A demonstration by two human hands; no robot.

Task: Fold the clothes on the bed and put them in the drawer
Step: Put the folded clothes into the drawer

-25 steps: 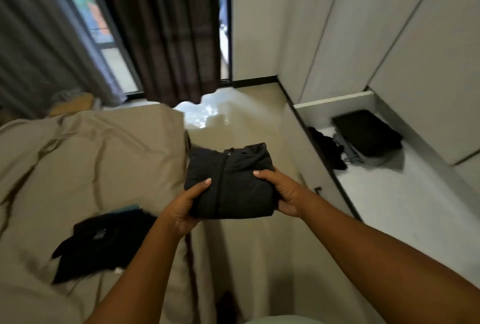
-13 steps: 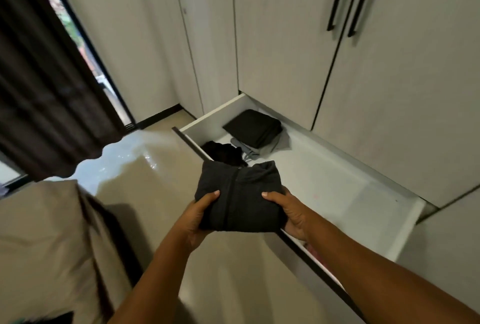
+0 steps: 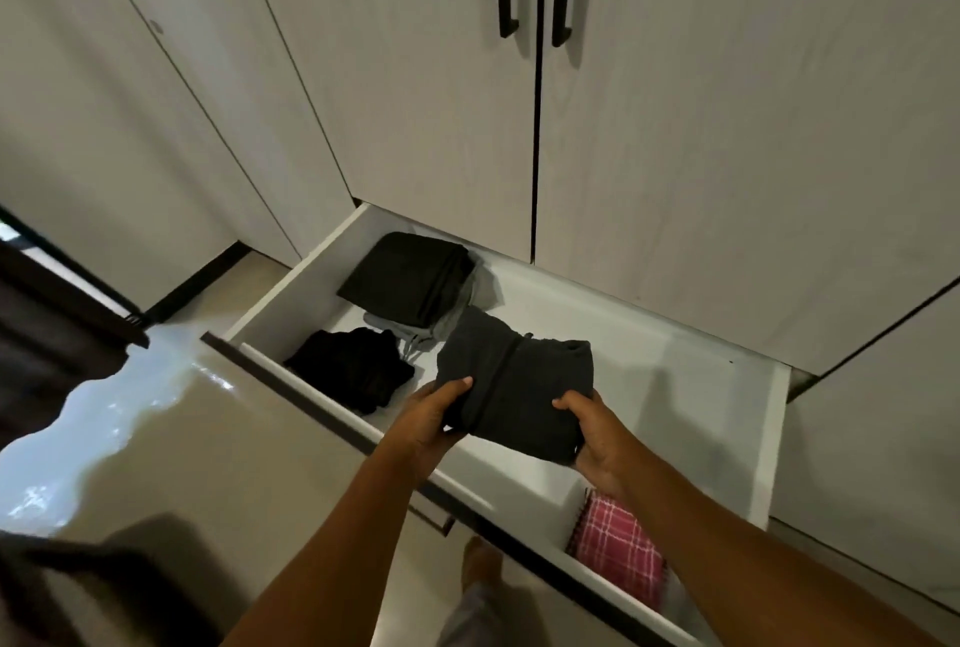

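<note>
Jacket (image 3: 519, 381), folded, is being gripped by left hand (image 3: 426, 425) and right hand (image 3: 597, 444); below them, drawer (image 3: 685, 376) is being filled, release pending.

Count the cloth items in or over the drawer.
5: dark grey folded garment held above the drawer; black folded garment back left, atop a grey piece; black bundle front left; pink plaid cloth front right. Others may be hidden.

folded dark grey garment (image 3: 519, 386) held flat over open white drawer (image 3: 675, 386)
</note>
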